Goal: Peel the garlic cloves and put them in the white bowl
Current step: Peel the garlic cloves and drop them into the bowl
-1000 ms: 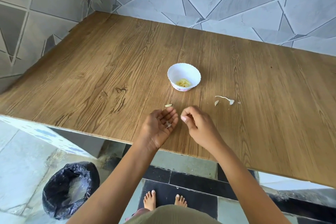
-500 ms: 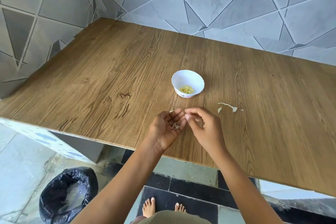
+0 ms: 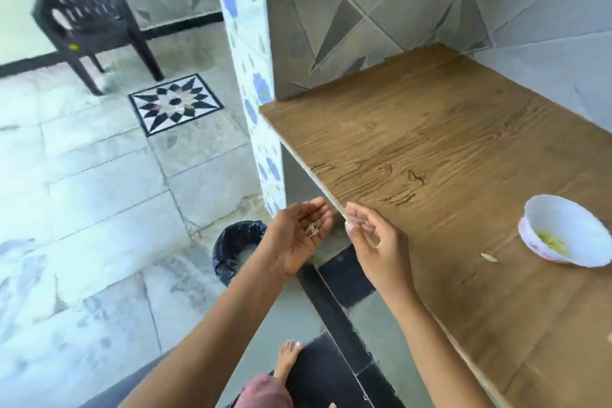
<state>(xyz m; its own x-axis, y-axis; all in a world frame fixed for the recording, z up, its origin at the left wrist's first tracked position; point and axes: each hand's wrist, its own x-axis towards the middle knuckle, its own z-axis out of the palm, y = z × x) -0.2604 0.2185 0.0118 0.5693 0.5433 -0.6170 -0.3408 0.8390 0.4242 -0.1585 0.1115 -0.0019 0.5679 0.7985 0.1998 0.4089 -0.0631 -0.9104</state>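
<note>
Now my left hand (image 3: 298,238), cupped palm-up, carries garlic skins (image 3: 312,229) just above the bin (image 3: 231,243); my right hand (image 3: 374,242) has curled fingers, holding what I can't tell. Peeled cloves (image 3: 551,242) sit in the white bowl (image 3: 569,212), well right of the bin.

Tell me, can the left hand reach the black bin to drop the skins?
Probably yes: the left hand hovers just beside the black bin, off the counter, with nothing between.

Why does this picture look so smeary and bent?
Head view: motion blur smears the chair and the white bowl; the tilted wide-angle lens makes the tiled pillar lean; bright light washes out the floor at left; the left hand and right hand are sharper.
</note>
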